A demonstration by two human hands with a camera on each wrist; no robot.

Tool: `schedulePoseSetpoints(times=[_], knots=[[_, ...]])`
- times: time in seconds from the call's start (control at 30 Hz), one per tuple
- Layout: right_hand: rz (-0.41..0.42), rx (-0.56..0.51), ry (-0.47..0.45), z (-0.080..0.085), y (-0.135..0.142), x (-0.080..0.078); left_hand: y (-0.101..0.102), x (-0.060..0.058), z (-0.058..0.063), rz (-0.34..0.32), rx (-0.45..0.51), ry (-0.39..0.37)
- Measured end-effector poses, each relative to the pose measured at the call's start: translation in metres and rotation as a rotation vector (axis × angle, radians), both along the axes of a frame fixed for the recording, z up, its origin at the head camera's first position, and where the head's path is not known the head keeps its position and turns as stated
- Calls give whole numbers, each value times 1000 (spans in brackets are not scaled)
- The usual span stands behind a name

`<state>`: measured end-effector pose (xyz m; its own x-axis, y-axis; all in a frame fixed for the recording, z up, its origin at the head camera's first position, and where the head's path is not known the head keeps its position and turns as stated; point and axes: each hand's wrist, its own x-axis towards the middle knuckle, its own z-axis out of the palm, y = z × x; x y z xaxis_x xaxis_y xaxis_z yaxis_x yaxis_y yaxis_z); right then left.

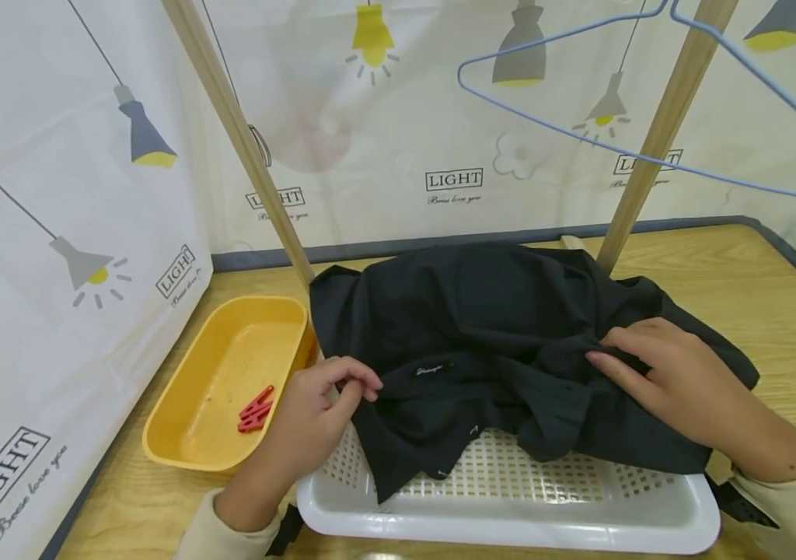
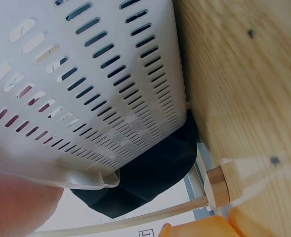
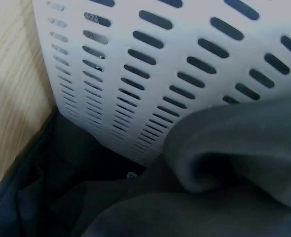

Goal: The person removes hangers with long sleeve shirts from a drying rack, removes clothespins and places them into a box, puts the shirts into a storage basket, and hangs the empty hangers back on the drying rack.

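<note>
Right fingers (image 1: 619,376) pinch a fold of the garment (image 1: 482,303), left fingers (image 1: 352,371) its left edge; it lies rumpled, black with small white lettering (image 1: 430,370).

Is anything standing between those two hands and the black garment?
Nothing visible does. The right hand grips the black garment directly, and the left hand is at its left side with no object between. The white basket sits beneath the garment, not in the way.

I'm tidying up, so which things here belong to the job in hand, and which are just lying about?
Likely the job: black garment, right hand gripping it; white basket beneath.
Not held, maybe just about: yellow tub; red pegs inside; blue hanger.
</note>
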<state>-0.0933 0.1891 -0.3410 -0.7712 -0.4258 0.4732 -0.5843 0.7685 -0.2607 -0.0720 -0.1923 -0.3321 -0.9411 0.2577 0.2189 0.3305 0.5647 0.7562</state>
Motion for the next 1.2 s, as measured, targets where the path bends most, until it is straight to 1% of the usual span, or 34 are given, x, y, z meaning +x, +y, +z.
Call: schedulePoseSetpoints(times=[0.17, 0.37, 0.63, 0.73, 0.87, 1.07, 1.2], knots=[[6, -2, -11, -1, 0, -1, 0, -1, 0, 2, 5, -5], [4, -30, -22, -2, -1, 0, 0, 0, -1, -3, 22, -8], [-21, -78, -80, -1, -2, 1, 0, 0, 0, -1, 13, -10], [-42, -102, -102, -1, -2, 2, 0, 0, 0, 0, 9, -16], [-70, -132, -99, -1, -2, 2, 0, 0, 0, 4, 4, -24], [-26, -192, -56, 0, -1, -3, 0, -1, 1, -2, 7, 7], [-33, -200, -88, -1, -1, -3, 0, 0, 1, -1, 5, -15]])
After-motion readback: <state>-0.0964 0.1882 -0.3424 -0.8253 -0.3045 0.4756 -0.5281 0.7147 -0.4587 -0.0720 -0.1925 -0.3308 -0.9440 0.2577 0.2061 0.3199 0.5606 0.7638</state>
